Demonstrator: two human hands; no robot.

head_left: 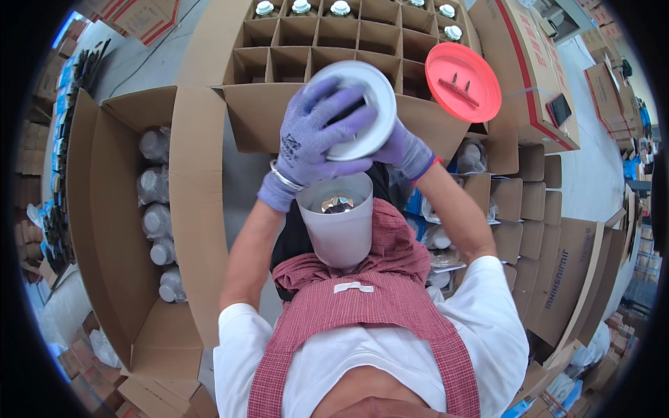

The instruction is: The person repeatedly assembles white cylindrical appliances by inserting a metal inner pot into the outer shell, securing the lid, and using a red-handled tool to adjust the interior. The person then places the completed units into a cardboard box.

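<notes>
My left hand (317, 132), in a purple knit glove, is closed over a round white lid-like piece with a wide rim (383, 111). Its fingers reach across the piece's dark middle. My right hand (404, 150), gloved the same way, is up against the far right side of that piece, which hides its fingers. Just below both hands, a frosted white tub-shaped container (341, 233) stands upright on my lap, its mouth facing up. Inside it lies a shiny metallic piece (337, 203).
Ahead is a divided carton (296, 87) with several white-capped bottles (340, 8). A red round dish (481, 73) holding brown pieces sits on its right edge. An open carton (150, 334) with wrapped clear items stands left. Right are more cartons (564, 279) and a phone (558, 110).
</notes>
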